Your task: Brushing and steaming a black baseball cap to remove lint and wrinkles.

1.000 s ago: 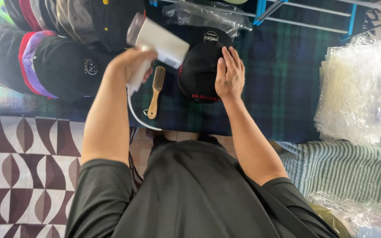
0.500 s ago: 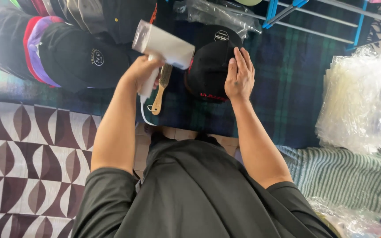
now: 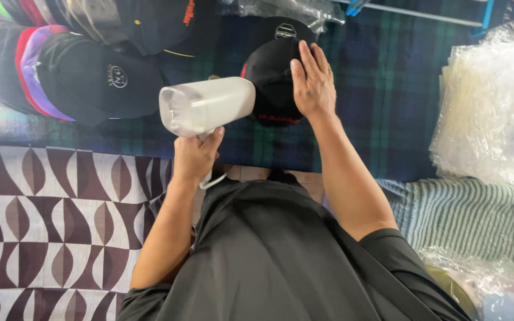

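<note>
**Now: steamer up, cap pinned flat**

Right now I read this as the steaming or smoothing step on a black cap (image 3: 272,83). My left hand (image 3: 194,157) is clenched around the handle of a white handheld steamer (image 3: 206,106), with the body held sideways just above that hand and its wide end pointing left. A white cord (image 3: 212,181) hangs under the left wrist. My right hand (image 3: 313,83) lies flat with fingers spread, pressing on the right side of the cap and not gripping it. The cap sits on the dark plaid cloth (image 3: 382,107), directly under the right palm and just right of the steamer.

Left of the steamer lies another black cap with a round badge (image 3: 99,83), on a row of stacked caps with red and purple edges (image 3: 25,56). Well right of the right hand is a pile of clear plastic bags (image 3: 492,107).

My judgement: the steamer is off the cap for now. The next move calls for bringing the head down to the crown while the right hand keeps the fabric taut and clear of it. I cannot tell whether steam is coming out.
</note>
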